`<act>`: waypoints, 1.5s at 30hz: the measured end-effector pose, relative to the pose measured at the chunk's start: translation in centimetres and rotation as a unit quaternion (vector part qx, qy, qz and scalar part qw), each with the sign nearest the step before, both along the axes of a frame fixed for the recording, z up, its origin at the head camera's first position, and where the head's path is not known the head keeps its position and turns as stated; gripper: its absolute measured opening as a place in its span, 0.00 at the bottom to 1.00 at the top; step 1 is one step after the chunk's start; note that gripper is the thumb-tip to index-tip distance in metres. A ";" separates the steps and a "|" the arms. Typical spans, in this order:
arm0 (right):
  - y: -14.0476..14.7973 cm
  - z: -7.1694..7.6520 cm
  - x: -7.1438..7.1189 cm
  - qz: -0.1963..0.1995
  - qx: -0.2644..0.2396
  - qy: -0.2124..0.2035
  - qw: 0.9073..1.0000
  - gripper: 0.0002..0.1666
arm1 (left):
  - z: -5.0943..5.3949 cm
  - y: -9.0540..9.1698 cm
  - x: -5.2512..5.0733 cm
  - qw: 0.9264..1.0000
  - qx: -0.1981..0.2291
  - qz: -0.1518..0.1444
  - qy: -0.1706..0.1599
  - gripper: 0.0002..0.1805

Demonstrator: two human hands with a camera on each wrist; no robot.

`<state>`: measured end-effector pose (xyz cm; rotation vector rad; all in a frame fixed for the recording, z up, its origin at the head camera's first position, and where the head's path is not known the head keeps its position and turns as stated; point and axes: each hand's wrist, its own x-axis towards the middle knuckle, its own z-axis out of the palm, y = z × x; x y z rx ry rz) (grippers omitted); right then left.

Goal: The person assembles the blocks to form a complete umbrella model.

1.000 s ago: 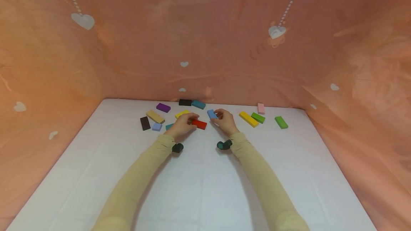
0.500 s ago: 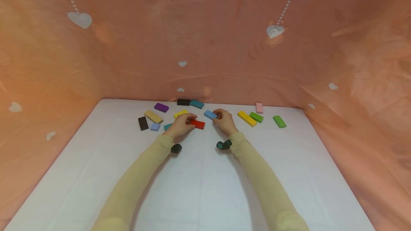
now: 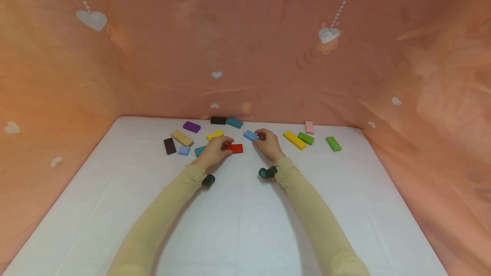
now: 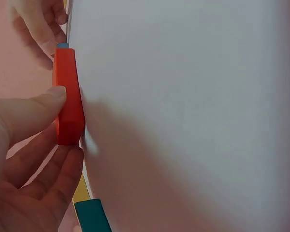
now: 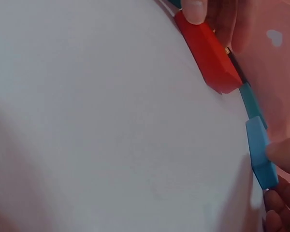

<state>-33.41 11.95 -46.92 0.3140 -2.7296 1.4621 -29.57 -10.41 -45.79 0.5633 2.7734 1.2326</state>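
My left hand (image 3: pixel 215 150) pinches one end of a red block (image 3: pixel 235 148), the thumb on its near side. In the left wrist view the red block (image 4: pixel 69 96) stretches away from the thumb, with the other fingers behind and beneath its near end. My right hand (image 3: pixel 270 145) grips the right end of a light blue block (image 3: pixel 251 135), which sits a little farther back. The right wrist view shows the thumb against the side of the light blue block (image 5: pixel 260 150). A small gap separates the two blocks. Beside the left hand lies a partly covered teal block (image 3: pixel 199 150).
Left of the hands are yellow (image 3: pixel 215 134), tan (image 3: pixel 182 138), purple (image 3: pixel 192 127), dark brown (image 3: pixel 170 146) and pale blue (image 3: pixel 184 150) blocks. Black (image 3: pixel 218 120) and blue-teal (image 3: pixel 235 122) blocks lie by the back curtain (image 3: pixel 245 54). Rightward are long yellow (image 3: pixel 294 139), green (image 3: pixel 333 144) and pink (image 3: pixel 309 127) blocks.
The light blue block has turned in the right hand, its free end swinging left. The red block has turned slightly and lies more squarely left to right. Both hands stay in nearly the same places.
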 end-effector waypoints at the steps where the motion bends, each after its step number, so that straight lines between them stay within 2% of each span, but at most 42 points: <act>1: 0.0 -0.1 -0.1 0.001 0.002 0.000 1.000 0.19 | 0.0 0.0 0.1 1.000 -0.005 -0.003 0.007 0.22; 6: 0.2 -0.2 -0.2 0.002 0.004 -0.001 1.000 0.19 | -0.2 -0.1 0.4 1.000 -0.009 -0.010 0.020 0.23; 15: 0.0 0.1 0.2 -0.005 0.010 -0.004 1.000 0.19 | -0.1 -0.2 0.9 1.000 0.015 -0.005 -0.017 0.23; 21: 0.0 0.2 0.1 -0.004 0.005 -0.012 1.000 0.19 | 0.2 -0.1 1.1 0.999 0.020 -0.006 -0.027 0.27; 31: 0.1 0.1 -0.1 0.001 0.007 -0.013 1.000 0.20 | 0.9 0.5 1.5 0.995 0.055 0.002 -0.081 0.23; 37: 0.2 0.2 -0.1 0.003 0.008 -0.013 1.000 0.20 | 1.2 0.6 1.5 0.992 0.049 0.015 -0.115 0.20; 45: 0.2 0.2 -0.1 0.005 0.003 -0.022 1.000 0.20 | 1.4 0.6 1.6 0.988 0.046 0.005 -0.149 0.18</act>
